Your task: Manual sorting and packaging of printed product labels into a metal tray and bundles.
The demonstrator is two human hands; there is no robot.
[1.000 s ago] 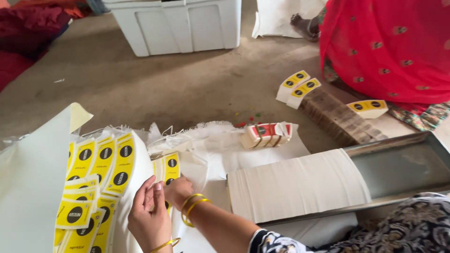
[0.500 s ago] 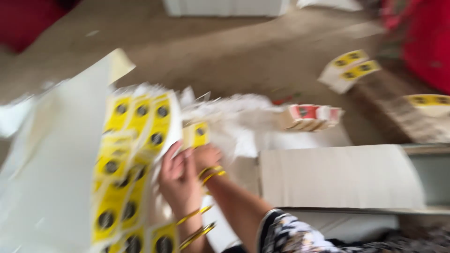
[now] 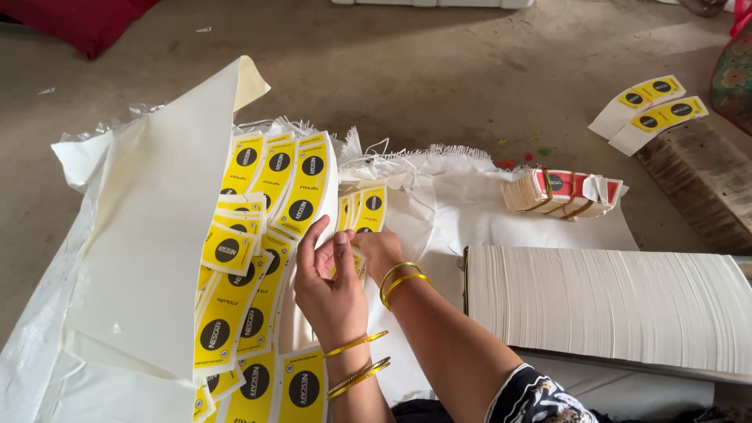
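While the left hand (image 3: pixel 329 286) rests its spread fingers against the fanned yellow paper cup blanks (image 3: pixel 270 227), the right hand (image 3: pixel 378 251) pinches a small bunch of the same yellow blanks (image 3: pixel 362 213) just beside it. The fanned blanks lie on a big white sheet (image 3: pixel 149 235) on the floor. A thick white paper stack (image 3: pixel 611 305) sits to the right, and a red banded bundle (image 3: pixel 564 193) lies behind it.
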